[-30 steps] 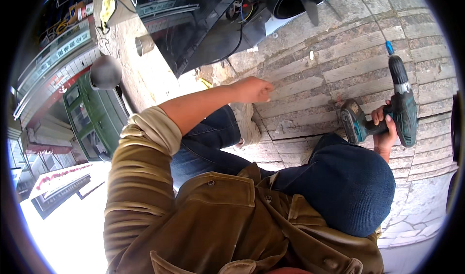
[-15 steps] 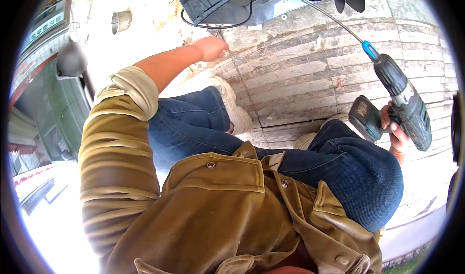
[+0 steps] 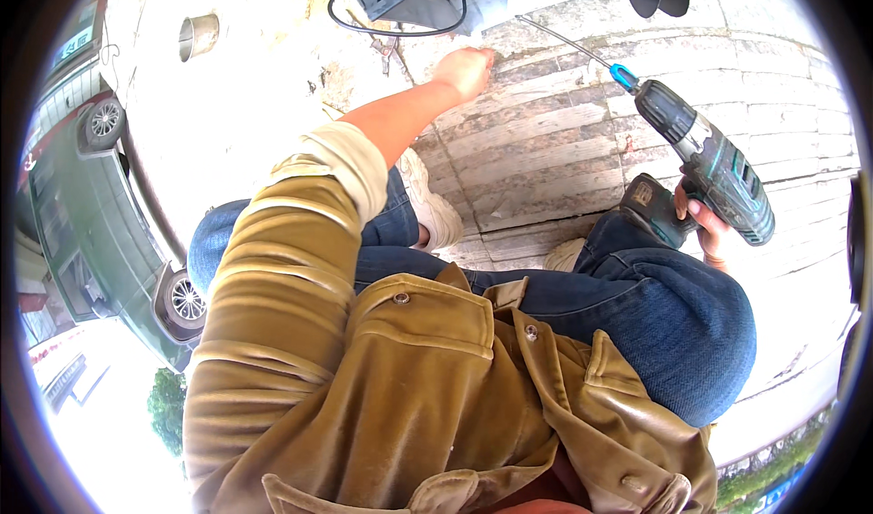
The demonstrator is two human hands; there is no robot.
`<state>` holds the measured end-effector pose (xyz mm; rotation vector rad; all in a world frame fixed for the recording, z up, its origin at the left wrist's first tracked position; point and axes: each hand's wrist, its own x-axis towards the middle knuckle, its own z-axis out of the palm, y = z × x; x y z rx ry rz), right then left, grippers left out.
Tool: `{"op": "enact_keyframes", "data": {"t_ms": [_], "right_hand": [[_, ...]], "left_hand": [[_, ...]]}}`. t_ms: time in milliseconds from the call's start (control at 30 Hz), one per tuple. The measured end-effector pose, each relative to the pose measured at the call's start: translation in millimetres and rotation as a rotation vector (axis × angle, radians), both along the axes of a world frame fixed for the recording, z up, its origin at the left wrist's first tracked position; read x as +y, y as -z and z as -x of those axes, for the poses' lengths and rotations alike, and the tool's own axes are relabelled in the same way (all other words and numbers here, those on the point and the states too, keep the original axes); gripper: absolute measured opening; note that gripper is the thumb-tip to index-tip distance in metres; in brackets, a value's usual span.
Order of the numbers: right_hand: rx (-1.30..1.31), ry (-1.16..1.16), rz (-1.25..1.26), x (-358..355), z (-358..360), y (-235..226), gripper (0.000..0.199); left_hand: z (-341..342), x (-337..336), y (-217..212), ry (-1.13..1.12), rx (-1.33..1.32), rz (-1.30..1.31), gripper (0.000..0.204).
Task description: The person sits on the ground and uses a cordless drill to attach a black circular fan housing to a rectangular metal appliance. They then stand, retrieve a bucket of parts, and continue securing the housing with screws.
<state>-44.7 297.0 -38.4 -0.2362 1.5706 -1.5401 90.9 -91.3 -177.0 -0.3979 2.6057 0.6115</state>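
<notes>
Right hand point(image 3: 705, 228): fingers grasping cordless drill point(image 3: 705, 164), long bit point(image 3: 564, 41) pointing up-left. Left hand point(image 3: 466, 69): extended over wooden planks point(image 3: 546, 150); finger state cannot be told.

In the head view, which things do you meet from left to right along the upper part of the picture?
Green parked car → short grey pipe stub → left hand on the pavement → long thin drill bit → dark cordless drill held in the right hand.

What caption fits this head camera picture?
Crouching person's right hand holds a cordless drill; left hand reaches over paving stones.
</notes>
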Motion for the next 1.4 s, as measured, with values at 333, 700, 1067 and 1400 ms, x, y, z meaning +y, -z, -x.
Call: {"op": "enact_keyframes", "data": {"t_ms": [333, 700, 1067, 1400], "right_hand": [[-0.073, 0.039, -0.059, 16.7, 10.7, 22.0, 0.024], [-0.116, 0.076, -0.112, 27.1, 5.1, 31.1, 0.039], [-0.122, 0.062, -0.141, 24.5, 3.9, 38.1, 0.038], [-0.119, 0.154, -0.085, 21.5, -1.1, 47.8, 0.042]], "left_hand": [[58.1, 17.7, -51.1, -0.733, -0.149, -1.112, 0.018], [71.3, 8.2, -58.9, -0.654, -0.105, -1.417, 0.013], [79.6, 9.5, -56.3, -0.592, -0.034, -1.242, 0.014], [66.5, -2.3, 2.6, -0.202, 0.184, -0.288, 0.021]]}}
